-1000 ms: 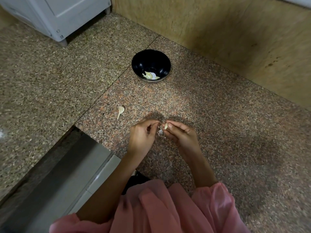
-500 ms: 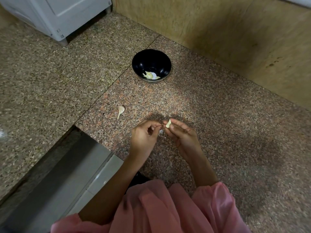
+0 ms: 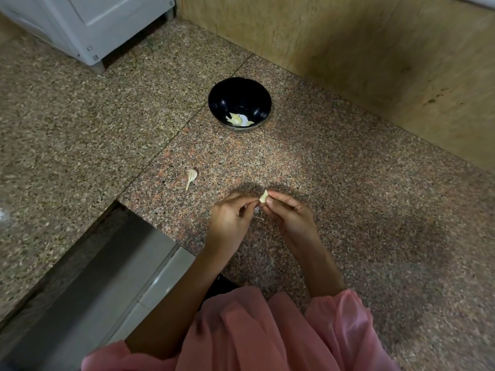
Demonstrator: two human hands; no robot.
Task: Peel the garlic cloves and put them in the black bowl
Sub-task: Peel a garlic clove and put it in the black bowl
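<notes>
Granite floor (image 3: 348, 183): right hand (image 3: 290, 214) pinches a garlic clove (image 3: 264, 196); left hand (image 3: 231, 218) pinches its papery skin (image 3: 257, 210).

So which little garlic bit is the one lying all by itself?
Start at the black bowl on the speckled stone counter. Come toward the hands, a bit to the left: the loose garlic piece lies bare on the stone. It alone is outside the bowl, untouched, with a thin tail pointing at the person.
</notes>
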